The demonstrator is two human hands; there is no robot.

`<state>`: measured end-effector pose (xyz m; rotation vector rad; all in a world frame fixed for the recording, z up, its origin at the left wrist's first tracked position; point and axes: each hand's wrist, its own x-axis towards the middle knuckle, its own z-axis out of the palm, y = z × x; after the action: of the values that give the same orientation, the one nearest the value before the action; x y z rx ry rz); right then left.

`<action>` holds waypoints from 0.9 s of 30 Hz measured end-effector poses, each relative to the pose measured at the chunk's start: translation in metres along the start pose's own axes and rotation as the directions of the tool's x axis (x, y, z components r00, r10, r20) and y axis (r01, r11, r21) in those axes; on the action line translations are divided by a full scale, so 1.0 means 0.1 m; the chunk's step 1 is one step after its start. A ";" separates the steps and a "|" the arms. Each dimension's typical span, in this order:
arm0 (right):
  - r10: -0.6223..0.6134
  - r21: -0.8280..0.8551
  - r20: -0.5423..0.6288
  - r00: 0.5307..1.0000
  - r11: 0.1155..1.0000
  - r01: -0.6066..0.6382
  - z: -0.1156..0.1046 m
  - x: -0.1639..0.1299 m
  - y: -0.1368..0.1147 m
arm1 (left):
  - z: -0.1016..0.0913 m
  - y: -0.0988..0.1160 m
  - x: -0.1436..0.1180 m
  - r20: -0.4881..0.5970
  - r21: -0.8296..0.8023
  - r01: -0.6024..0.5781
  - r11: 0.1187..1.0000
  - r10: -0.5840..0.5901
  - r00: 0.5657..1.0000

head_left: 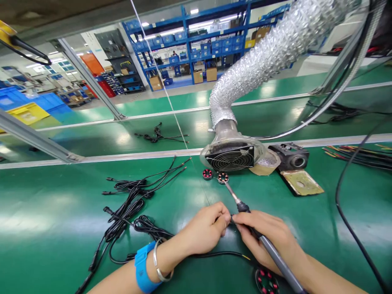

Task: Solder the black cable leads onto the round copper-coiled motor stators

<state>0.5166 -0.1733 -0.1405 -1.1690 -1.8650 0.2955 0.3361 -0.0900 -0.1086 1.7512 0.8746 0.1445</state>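
My right hand [266,239] grips a soldering iron [269,245] like a pen, its metal tip reaching a small round motor stator [223,178] with red windings on the green bench. A second stator [207,174] lies just left of it. My left hand [206,230], with a blue wrist strap [143,267] and a silver bangle, is pinched shut on a thin black wire [214,254] right beside the iron's grip. A third stator [267,281] lies below my right wrist.
A fume extractor fan [230,157] on a silver flexible duct [260,61] stands behind the stators. A bundle of black cables [128,204] lies at left. A black iron stand [291,157] with a sponge plate [301,182] sits at right, coloured wires [358,155] beyond.
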 end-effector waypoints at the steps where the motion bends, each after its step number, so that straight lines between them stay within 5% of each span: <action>1: 0.001 0.003 -0.002 1.000 1.000 -0.001 0.01 -0.01 0.00 | 0.01 -0.02 0.01 0.003 -0.027 0.006 1.000 -0.006 1.000; 14: -0.043 -0.046 -0.081 0.996 0.998 0.040 0.06 0.00 -0.01 | 0.08 -0.05 0.03 0.041 -0.221 0.078 0.972 -0.070 0.997; 21: 0.052 0.023 0.037 0.998 0.998 -0.053 0.00 0.00 -0.01 | 0.10 -0.07 0.05 -0.007 -0.287 0.094 0.953 -0.100 0.995; 27: 0.082 0.052 -0.010 0.997 0.995 -0.082 0.05 0.03 -0.01 | 0.12 -0.08 0.06 -0.015 -0.347 0.093 0.933 -0.105 0.994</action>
<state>0.5118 -0.1708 -0.1408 -1.2115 -1.7916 0.3795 0.3422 -0.0947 -0.1220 1.3772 0.9000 0.2464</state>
